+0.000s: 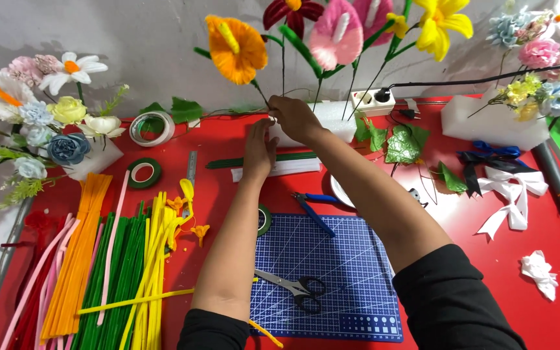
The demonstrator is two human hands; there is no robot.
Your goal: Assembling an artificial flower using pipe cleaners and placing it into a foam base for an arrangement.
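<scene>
a red worktop (228, 188) stands against a grey wall, crowded with pipe-cleaner flowers, coloured stems, tape rolls, ribbons and a blue cutting mat (332, 285) bearing scissors (293, 288). both arms stretch forward. the right hand (295, 118) pinches the thin stem (260, 94) of an orange flower (235, 47) at the white foam block (332, 120). the left hand (258, 150) lies flat, fingers together, just below the block, holding nothing.
</scene>
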